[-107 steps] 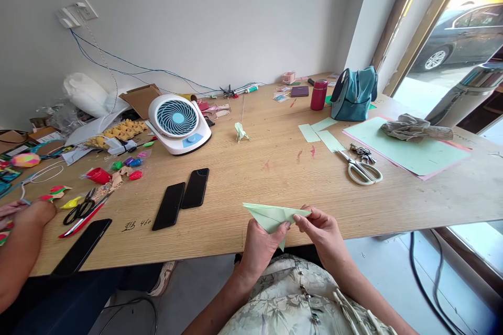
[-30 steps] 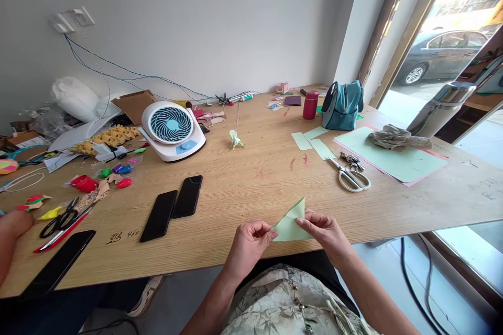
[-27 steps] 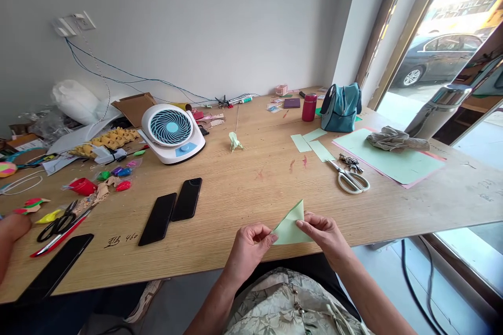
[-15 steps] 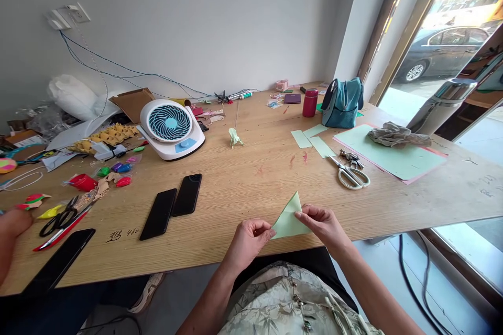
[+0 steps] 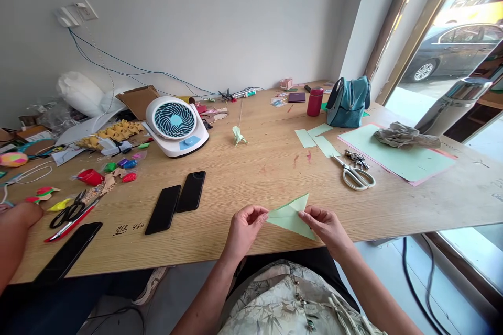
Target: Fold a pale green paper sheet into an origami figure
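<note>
A pale green sheet of paper (image 5: 290, 214), folded to a triangular shape, is held between both hands over the table's front edge. My left hand (image 5: 247, 227) pinches its pointed left corner between thumb and fingers. On the paper's right side, my right hand (image 5: 324, 224) grips it, thumb on top. Beyond the hands stands a small folded paper figure (image 5: 238, 136) in the same pale green. Several cut green paper pieces (image 5: 324, 146) lie to the right, next to white-handled scissors (image 5: 358, 177) and a bunch of keys (image 5: 357, 158).
Two black phones (image 5: 163, 210) lie left of my hands, with a white fan (image 5: 175, 124) behind. Green and pink sheets (image 5: 401, 159), a blue bag (image 5: 349, 104) and a red flask (image 5: 315, 102) occupy the right. Another person's arm (image 5: 18, 235) rests at far left near black scissors (image 5: 67, 209).
The folded paper has turned in my hands, its left corner rising and its right part swinging down. My left hand has moved up slightly. The camera view has shifted a little.
</note>
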`<act>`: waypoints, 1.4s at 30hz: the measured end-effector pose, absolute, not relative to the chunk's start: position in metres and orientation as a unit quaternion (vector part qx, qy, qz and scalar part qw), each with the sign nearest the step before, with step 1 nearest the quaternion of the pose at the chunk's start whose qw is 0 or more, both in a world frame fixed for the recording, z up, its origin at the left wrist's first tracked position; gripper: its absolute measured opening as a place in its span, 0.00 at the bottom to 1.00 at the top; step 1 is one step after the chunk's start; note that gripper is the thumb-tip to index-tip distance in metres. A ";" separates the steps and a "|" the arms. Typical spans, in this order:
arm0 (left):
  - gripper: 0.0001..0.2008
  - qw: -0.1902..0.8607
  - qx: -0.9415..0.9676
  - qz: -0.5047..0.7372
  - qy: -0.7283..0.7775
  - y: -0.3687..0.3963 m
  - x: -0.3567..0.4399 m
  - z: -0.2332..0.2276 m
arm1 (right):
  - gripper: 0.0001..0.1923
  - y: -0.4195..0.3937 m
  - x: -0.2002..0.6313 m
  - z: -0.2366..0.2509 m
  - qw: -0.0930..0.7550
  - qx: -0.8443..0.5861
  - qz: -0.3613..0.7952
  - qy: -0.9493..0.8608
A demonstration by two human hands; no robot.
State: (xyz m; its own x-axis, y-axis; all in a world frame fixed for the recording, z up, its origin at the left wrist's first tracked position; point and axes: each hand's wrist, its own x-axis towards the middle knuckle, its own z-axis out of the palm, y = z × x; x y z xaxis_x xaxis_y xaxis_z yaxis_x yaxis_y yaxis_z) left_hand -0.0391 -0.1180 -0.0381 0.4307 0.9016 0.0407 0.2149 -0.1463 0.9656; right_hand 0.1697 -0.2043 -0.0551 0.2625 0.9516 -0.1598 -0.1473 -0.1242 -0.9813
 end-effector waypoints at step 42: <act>0.18 0.584 0.599 0.261 0.482 -0.090 -0.014 -0.062 | 0.16 -0.213 0.138 -0.083 0.311 -0.614 -0.001 -0.726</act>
